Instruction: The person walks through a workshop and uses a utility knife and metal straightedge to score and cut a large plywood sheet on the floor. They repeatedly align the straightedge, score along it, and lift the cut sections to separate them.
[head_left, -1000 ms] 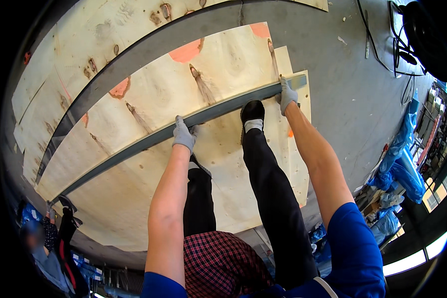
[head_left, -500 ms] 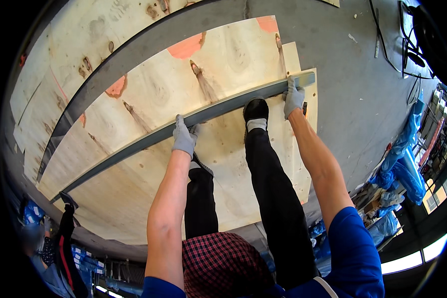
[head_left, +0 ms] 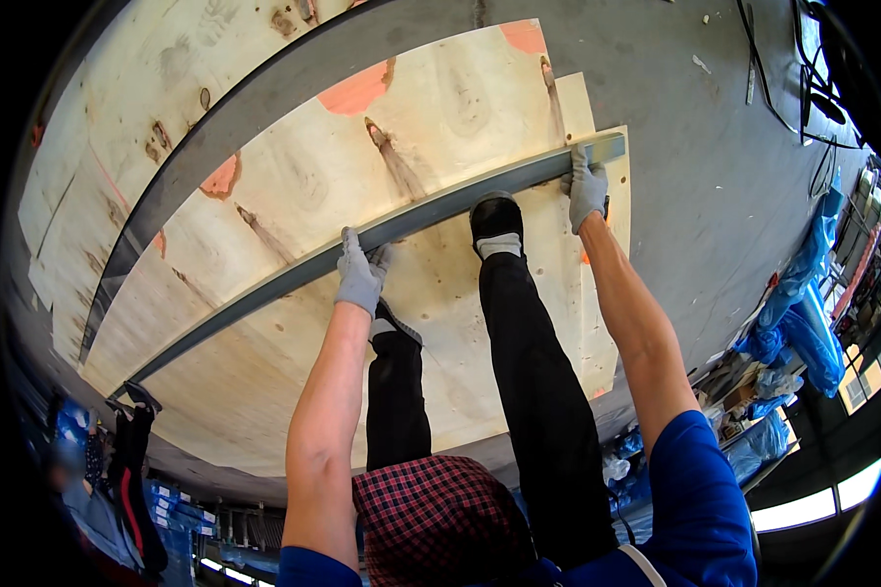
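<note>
A long grey metal bar (head_left: 460, 203) lies slantwise across a pale plywood sheet (head_left: 303, 196) with knots and orange patches. My left hand (head_left: 359, 276), in a grey glove, grips the bar near its middle, thumb on the far side. Close to the bar's right end my gloved right hand (head_left: 586, 186) holds it, fingers over its top. Between the two hands my black shoe (head_left: 497, 219) stands on the sheet right against the bar. A small dark thing with an orange bit shows by my right wrist, mostly hidden.
Another plywood sheet (head_left: 166, 88) lies beyond a strip of grey floor (head_left: 646, 59). At the bar's far left end is another person's shoe (head_left: 143, 395). Blue plastic sheeting (head_left: 803, 328) and clutter line the right side, with black cables (head_left: 768, 108) at the upper right.
The view has shifted slightly. Both hands keep their hold, and the bar shows no clear movement on the plywood. A little more orange shows beside my right wrist.
</note>
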Available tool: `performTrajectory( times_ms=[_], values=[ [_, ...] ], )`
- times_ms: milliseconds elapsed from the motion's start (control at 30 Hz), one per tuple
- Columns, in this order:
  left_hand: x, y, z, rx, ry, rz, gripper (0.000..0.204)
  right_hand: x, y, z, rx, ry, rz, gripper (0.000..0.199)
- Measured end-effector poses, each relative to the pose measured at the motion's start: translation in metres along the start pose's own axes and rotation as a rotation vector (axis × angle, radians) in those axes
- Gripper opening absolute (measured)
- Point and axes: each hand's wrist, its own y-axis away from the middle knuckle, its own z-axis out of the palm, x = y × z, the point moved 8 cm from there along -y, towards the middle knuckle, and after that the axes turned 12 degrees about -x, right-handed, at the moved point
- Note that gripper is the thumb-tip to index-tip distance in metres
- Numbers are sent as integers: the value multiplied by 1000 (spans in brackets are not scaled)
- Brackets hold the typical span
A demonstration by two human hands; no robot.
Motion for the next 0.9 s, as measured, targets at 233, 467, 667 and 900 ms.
performTrajectory(
  times_ms=[233,467,667,900],
  values=[
    [3,1,-2,3,-97,-96,47,0,2,-1,7,12,104,44],
    [30,37,16,-233,-726,-283,48,-4,5,-8,-70,-65,240,44],
    [127,76,54,-172,-1317,407,36,-68,39,28,-223,532,-56,37],
    [206,106,155,41,-1938,941,55,-204,37,197,-555,1244,-775,48]
  ],
)
